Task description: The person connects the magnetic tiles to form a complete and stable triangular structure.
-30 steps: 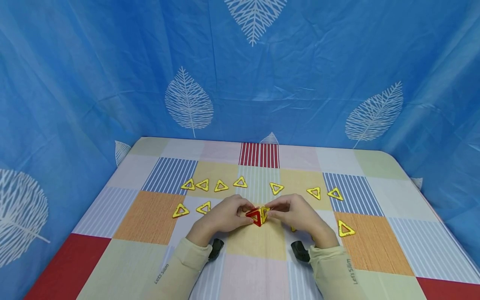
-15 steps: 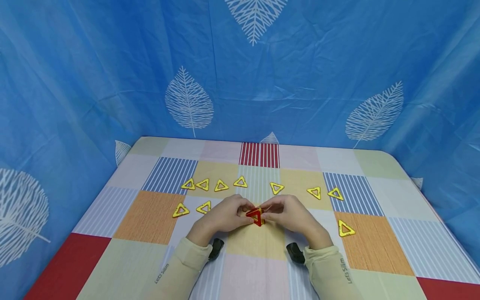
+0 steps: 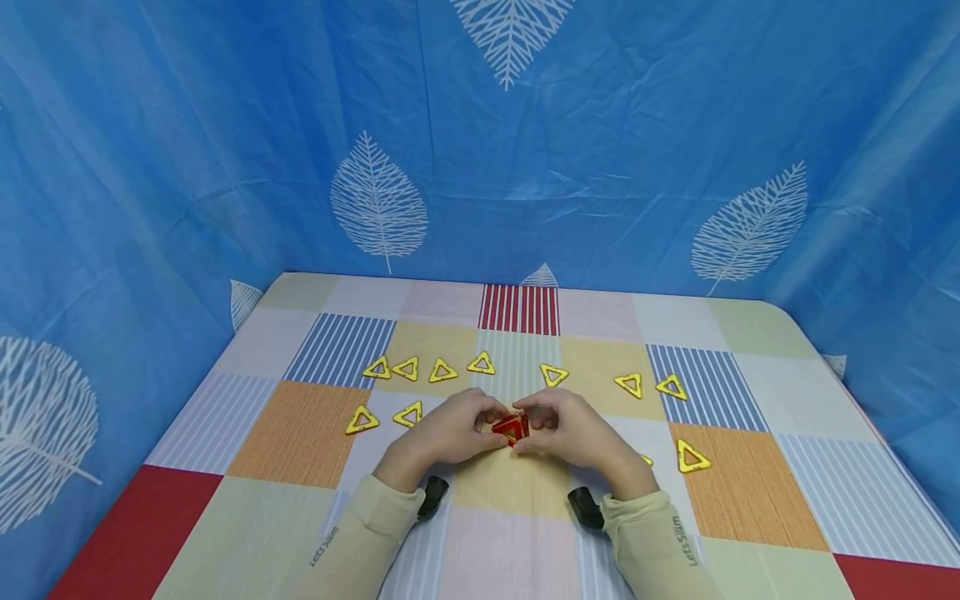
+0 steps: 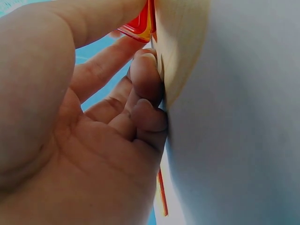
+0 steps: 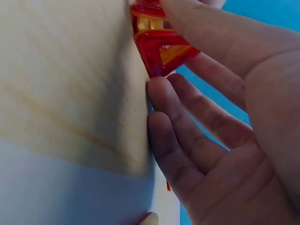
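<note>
At the table's middle, both hands hold a small build of see-through red and yellow triangular tiles (image 3: 511, 429), its tiles standing at angles to each other. My left hand (image 3: 455, 427) pinches its left side between thumb and fingers; the left wrist view catches only a red corner (image 4: 139, 27) by the thumb. From the right, my right hand (image 3: 573, 429) grips it too, the thumb across the front in the right wrist view, where red faces with yellow inside (image 5: 161, 50) show. The lower fingers (image 5: 164, 136) of that hand rest at the tabletop. The back of the build is hidden.
Loose yellow triangular tiles lie flat around: a row behind the hands (image 3: 442, 371), more at left (image 3: 362, 420) and right (image 3: 692, 457). One tile (image 3: 647, 459) peeks out beside the right wrist. A blue curtain (image 3: 480, 167) hangs behind the patchwork-patterned table (image 3: 517, 542).
My right hand has moved left, closer to the left hand. The yellow tile that stood out at the build's right side has swung in, and red now shows there. The left hand stays put.
</note>
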A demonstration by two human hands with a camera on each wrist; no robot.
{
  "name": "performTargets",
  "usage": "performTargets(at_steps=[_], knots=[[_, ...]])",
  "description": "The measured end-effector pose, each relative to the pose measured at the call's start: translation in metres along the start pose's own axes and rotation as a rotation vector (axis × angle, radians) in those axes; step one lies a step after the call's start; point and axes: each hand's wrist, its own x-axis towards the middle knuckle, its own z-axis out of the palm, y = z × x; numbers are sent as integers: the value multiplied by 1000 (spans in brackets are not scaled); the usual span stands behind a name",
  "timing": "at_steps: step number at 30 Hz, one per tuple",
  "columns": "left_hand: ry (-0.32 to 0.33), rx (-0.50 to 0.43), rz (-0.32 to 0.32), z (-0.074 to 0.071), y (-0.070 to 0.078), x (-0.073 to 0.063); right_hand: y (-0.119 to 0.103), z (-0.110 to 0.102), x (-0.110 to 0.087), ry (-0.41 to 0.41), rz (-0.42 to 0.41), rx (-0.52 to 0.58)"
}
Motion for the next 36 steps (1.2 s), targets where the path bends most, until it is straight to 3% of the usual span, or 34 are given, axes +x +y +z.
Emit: performTargets(at_steps=[7, 15, 20, 29, 36], knots=[[-9, -23, 11, -2, -1, 0, -1, 3, 1, -1, -6, -39], [5, -69, 85, -12, -10, -1, -3, -3, -1, 18, 104, -83], [32, -127, 76, -25, -20, -7, -2, -7, -4, 42, 167, -100], [131, -168, -121, -57, -44, -23, 3, -13, -7, 82, 215, -115], [101, -121, -251, -69, -58, -34, 6, -16, -9, 106, 252, -128]])
